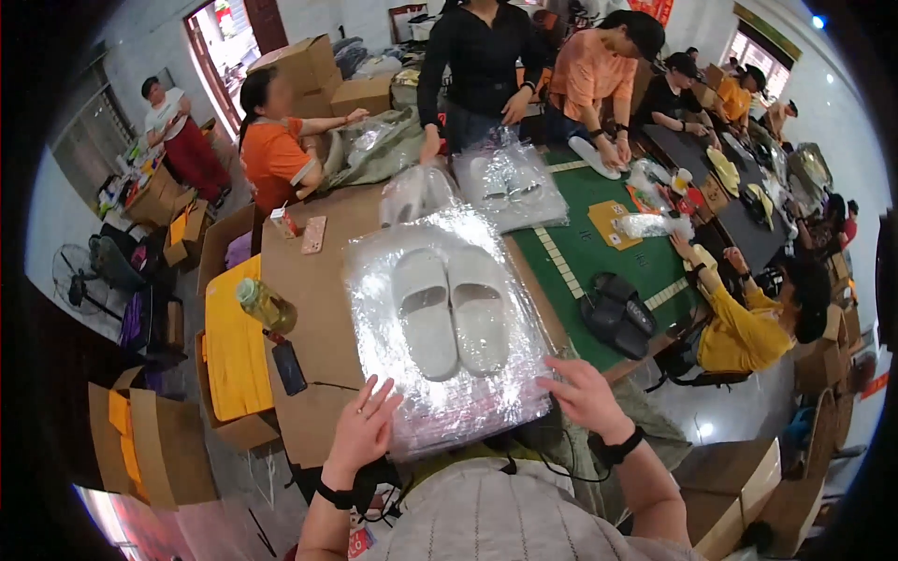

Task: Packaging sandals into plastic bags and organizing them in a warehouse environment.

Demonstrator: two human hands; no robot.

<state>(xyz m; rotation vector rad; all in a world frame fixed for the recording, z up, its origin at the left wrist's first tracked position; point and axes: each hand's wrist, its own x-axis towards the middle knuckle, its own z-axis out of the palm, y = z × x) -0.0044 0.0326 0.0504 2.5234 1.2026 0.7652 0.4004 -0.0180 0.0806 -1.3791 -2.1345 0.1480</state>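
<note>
A pair of pale grey slide sandals (428, 318) lies side by side, toes away from me, on a stack of clear plastic bags (374, 280) in front of me. Shiny film covers or surrounds the pair; glare hides whether they are inside a bag. My left hand (365, 428) is at the stack's near left edge, fingers apart and holding nothing. At its right edge my right hand (589, 402) is open, fingertips stretched over the plastic; whether they press on it I cannot tell. Another bagged pair of light slides (510, 182) lies beyond.
On the cardboard-covered table (323, 383) are a green bottle (267, 304), a dark phone (289, 367) and a pink phone (314, 235). Black slides (617, 315) rest on the green table (561, 245) to the right. Several people work around the tables; open cartons (154, 439) stand at left.
</note>
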